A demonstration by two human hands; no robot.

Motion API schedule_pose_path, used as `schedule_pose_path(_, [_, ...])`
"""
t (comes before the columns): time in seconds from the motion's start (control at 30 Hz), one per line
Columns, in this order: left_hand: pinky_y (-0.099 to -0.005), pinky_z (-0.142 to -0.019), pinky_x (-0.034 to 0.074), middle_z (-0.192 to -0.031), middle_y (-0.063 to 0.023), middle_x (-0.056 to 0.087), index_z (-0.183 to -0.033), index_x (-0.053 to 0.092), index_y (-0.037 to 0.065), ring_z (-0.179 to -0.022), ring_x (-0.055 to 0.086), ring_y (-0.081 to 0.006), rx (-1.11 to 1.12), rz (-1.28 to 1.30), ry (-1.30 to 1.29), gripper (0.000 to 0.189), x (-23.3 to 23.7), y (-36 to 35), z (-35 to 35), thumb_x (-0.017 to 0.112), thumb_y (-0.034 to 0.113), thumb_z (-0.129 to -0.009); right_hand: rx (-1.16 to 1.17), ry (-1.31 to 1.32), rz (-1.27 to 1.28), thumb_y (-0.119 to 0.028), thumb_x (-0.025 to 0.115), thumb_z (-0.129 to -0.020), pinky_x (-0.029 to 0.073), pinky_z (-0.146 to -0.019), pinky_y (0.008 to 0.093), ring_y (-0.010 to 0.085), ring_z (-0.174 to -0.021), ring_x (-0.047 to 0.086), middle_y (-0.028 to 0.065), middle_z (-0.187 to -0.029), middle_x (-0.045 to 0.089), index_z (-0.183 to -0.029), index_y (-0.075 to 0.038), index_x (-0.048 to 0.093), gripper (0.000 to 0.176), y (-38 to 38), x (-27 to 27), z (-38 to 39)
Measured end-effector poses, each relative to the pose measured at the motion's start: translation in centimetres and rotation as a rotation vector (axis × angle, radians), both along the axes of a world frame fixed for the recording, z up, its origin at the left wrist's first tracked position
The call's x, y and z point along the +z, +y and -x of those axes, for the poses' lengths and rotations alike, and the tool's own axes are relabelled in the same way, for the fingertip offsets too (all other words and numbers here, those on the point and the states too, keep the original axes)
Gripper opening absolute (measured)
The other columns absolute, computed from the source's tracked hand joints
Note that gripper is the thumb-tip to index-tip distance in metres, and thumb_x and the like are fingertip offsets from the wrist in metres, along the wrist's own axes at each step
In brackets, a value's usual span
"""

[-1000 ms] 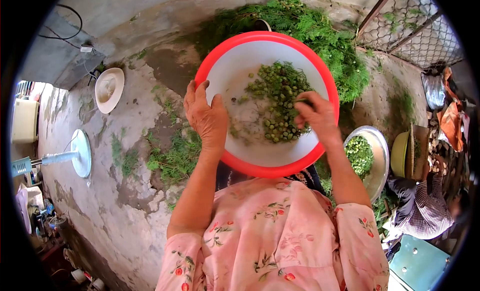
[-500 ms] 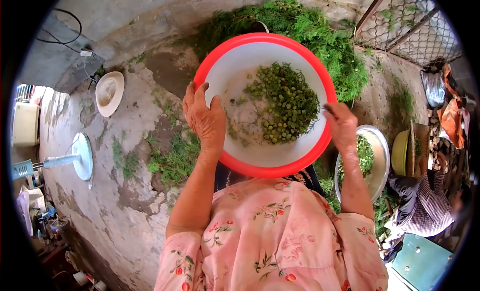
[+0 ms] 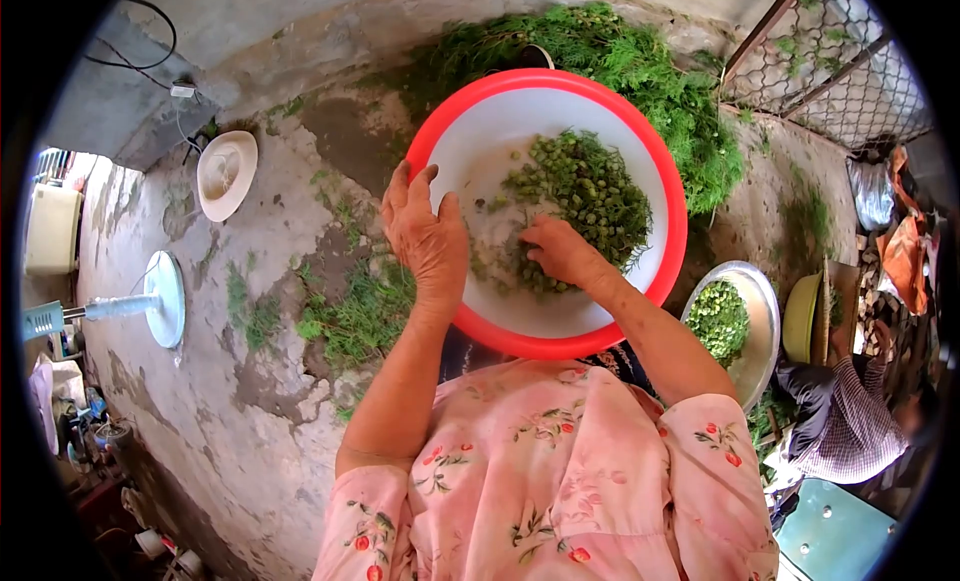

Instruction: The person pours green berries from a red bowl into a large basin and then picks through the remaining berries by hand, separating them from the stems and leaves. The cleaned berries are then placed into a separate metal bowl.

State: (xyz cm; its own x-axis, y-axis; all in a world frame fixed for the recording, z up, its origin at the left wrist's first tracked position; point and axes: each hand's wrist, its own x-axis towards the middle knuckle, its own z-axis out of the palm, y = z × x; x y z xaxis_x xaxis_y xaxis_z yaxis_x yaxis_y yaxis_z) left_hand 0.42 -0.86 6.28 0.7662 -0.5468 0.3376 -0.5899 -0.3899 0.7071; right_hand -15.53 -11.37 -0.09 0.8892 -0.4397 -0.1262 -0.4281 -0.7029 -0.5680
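A white basin with a red rim [image 3: 676,211] is in front of me, tilted toward me. Green round pods with feathery sprigs [image 3: 590,191] are heaped in its right half, and loose bits lie scattered on the left. My left hand [image 3: 425,231] grips the basin's left rim, thumb inside and fingers over the edge. Inside the basin, my right hand [image 3: 560,251] touches the lower left edge of the heap with its fingers bent together; what they pinch, if anything, is too small to make out.
Cut feathery greenery [image 3: 640,91] lies behind the basin. To the right stand a metal bowl [image 3: 765,331] with green pods, a yellow basin [image 3: 800,316] and a person [image 3: 850,421]. A straw hat [image 3: 227,176] and a fan base [image 3: 165,299] are at left.
My right hand has moved left from beside the basin's right rim into the basin, down to the pods. The metal bowl's contents are now less covered by my arm. My left hand keeps its hold.
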Motion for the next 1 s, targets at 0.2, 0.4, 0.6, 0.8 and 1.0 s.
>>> schedule_pose_path(0.2, [-0.0399,-0.099,0.033,-0.127,-0.0128,0.049,-0.107,0.060,0.007,-0.120,0.041,-0.0302,-0.002,0.010,-0.029,0.034,-0.2,0.0,0.1,0.063,0.007,-0.073,-0.251,0.017,0.073,-0.009,0.058,-0.074,0.045,-0.081,0.0416,0.0349,-0.094,0.054,0.0157,-0.098,0.057,-0.096,-0.007,0.060,0.022,-2.1,-0.4,-0.6])
schedule_pose_path(0.4, [-0.0418,-0.097,0.033,-0.127,-0.0148,0.048,-0.106,0.060,0.005,-0.118,0.042,-0.0333,-0.011,0.005,-0.023,0.033,0.1,-0.3,0.0,0.061,0.005,-0.073,-0.027,-0.137,0.016,0.004,0.059,-0.071,0.045,-0.078,0.0400,0.0368,-0.089,0.054,0.0160,-0.091,0.054,-0.102,-0.004,0.058,0.033,1.1,-1.6,-1.4])
schedule_pose_path(0.6, [-0.0426,-0.095,0.035,-0.126,-0.0160,0.048,-0.104,0.059,0.003,-0.116,0.042,-0.0357,-0.050,0.013,-0.081,0.032,0.1,-0.7,-0.2,0.060,0.003,-0.072,-0.148,-0.147,-0.026,0.004,0.062,-0.068,0.045,-0.079,0.0385,0.0353,-0.091,0.053,0.0145,-0.094,0.053,-0.105,-0.005,0.057,0.038,0.5,-0.7,-1.3])
schedule_pose_path(0.8, [-0.0429,-0.094,0.035,-0.126,-0.0166,0.048,-0.104,0.059,0.003,-0.116,0.043,-0.0359,-0.061,0.007,-0.091,0.032,-0.1,-0.7,-0.3,0.061,0.003,-0.072,-0.011,-0.132,-0.060,0.001,0.069,-0.064,0.045,-0.081,0.0383,0.0337,-0.096,0.052,0.0144,-0.100,0.052,-0.108,-0.004,0.054,0.047,1.7,-1.7,-1.9])
schedule_pose_path(1.0, [-0.0435,-0.095,0.034,-0.128,-0.0162,0.047,-0.104,0.060,0.004,-0.116,0.042,-0.0358,-0.058,-0.020,-0.082,0.033,0.2,-0.6,-0.1,0.062,0.004,-0.072,-0.033,-0.131,-0.029,-0.001,0.071,-0.062,0.045,-0.078,0.0388,0.0337,-0.093,0.053,0.0139,-0.097,0.052,-0.106,-0.004,0.053,0.048,2.2,0.2,-1.7])
